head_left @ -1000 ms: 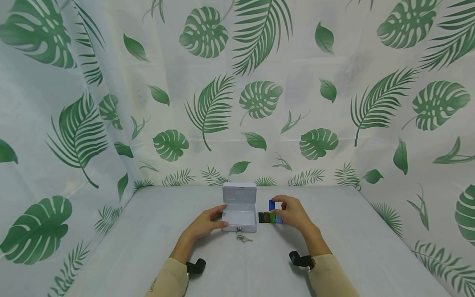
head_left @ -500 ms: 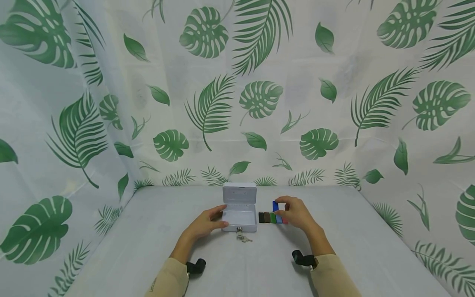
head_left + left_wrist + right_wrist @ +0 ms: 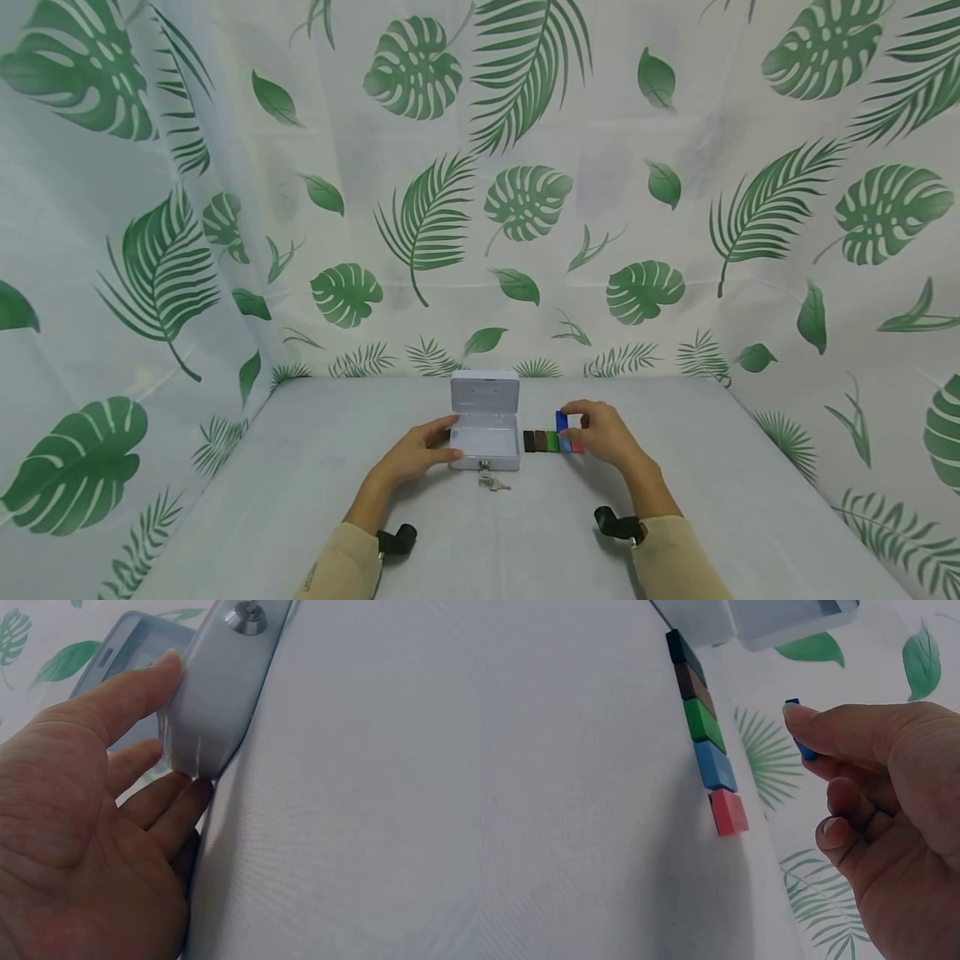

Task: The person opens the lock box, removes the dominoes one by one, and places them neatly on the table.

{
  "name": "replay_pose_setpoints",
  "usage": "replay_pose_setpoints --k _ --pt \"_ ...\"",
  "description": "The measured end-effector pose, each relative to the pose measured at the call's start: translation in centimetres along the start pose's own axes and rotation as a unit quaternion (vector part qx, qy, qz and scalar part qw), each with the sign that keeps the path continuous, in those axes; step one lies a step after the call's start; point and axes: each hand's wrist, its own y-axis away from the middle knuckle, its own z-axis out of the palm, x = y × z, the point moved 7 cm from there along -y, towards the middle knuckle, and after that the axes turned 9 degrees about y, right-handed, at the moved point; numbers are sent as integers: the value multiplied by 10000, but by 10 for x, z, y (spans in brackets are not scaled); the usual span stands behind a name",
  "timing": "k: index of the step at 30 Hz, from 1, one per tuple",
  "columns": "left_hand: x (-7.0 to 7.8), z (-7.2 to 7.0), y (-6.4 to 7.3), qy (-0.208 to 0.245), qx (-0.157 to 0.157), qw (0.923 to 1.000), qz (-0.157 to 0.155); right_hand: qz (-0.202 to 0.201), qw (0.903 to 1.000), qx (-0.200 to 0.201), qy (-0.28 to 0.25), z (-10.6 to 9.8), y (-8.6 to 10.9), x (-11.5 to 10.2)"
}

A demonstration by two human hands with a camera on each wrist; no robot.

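Observation:
My left hand [image 3: 412, 450] grips the left side of an open white cash box [image 3: 467, 462], thumb at its front edge and fingers along its side wall. In the right wrist view, my right hand [image 3: 900, 787] pinches a small dark blue block [image 3: 804, 746] between thumb and fingertips, held up off the table. Beside the box runs a row of blocks: black [image 3: 684, 649], brown [image 3: 696, 680], green [image 3: 704, 721], light blue [image 3: 715, 763] and pink-red [image 3: 728, 811]. In the head view the dark blue block stands just behind the light blue one.
Small keys [image 3: 495, 482] hang from the lock [image 3: 247, 619] on the box front. The raised lid [image 3: 484, 392] leans back. A white cloth covers the table [image 3: 300, 467]; a leaf-print curtain [image 3: 480, 275] closes off the back and sides.
My right hand has shifted a little to the right and lower in the head view, carrying the dark blue block from behind the green block to behind the light blue one. The left hand stays put.

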Motion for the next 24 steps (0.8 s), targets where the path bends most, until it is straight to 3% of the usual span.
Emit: replay_pose_setpoints --k 9,24 --pt "0 1 0 22 -28 10000 9 220 9998 0 28 -7 0 16" --pt "1 1 1 13 -23 10000 -2 252 9993 -224 143 -14 5 31"
